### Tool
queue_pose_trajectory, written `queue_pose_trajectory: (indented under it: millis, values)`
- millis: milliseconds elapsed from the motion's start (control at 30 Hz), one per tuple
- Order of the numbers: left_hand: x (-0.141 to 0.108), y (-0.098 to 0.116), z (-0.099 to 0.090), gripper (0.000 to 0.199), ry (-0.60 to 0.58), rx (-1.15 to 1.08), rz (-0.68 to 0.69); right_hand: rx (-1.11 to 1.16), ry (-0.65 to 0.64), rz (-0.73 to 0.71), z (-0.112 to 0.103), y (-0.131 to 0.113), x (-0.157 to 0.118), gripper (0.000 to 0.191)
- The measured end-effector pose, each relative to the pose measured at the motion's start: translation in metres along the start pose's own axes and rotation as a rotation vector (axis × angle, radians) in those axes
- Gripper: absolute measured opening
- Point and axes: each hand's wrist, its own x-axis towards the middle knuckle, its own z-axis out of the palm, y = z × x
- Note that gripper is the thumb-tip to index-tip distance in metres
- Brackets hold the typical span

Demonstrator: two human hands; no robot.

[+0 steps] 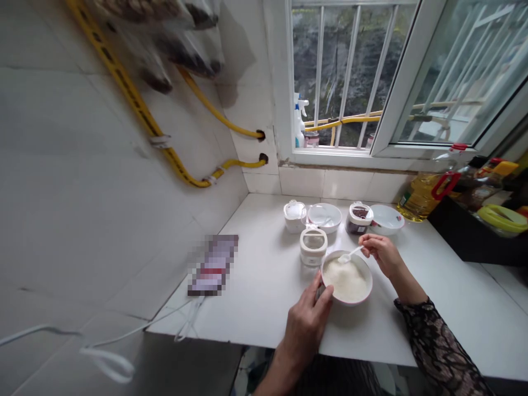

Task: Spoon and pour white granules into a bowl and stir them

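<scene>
A white bowl [368,291] with a thin pinkish rim stands on the counter, holding a mound of fine off-white grains [345,280]. My left hand [307,316] grips its left side, thumb at the rim and fingers along the outer wall. Between the fingertips of my right hand [381,254] is the handle of a small white spoon [345,257], its bowl end over the grains near the far rim. Just behind and left of the bowl sits a clear jar with a cream lid [313,247], close to my left fingertips.
Farther back on the white counter [256,308] are a jar of white contents [294,215], a jar of dark contents [358,218] and two white bowls [324,218]. An oil bottle [416,195] and a black bin [462,236] stand right. A phone-like object [213,265] with a cable lies left.
</scene>
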Motion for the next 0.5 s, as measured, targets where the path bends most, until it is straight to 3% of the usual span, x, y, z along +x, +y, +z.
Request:
queue_pose_trajectory:
  millis: [267,500]
  values:
    - [-0.002,-0.002,0.003,0.028,0.019,0.003,0.002,0.095,0.016,-0.033,0.003,-0.002,0.000,0.012]
    - [-0.001,-0.001,0.001,0.029,0.011,0.013,0.004,0.083,0.069,-0.172,0.026,-0.006,-0.006,0.018]
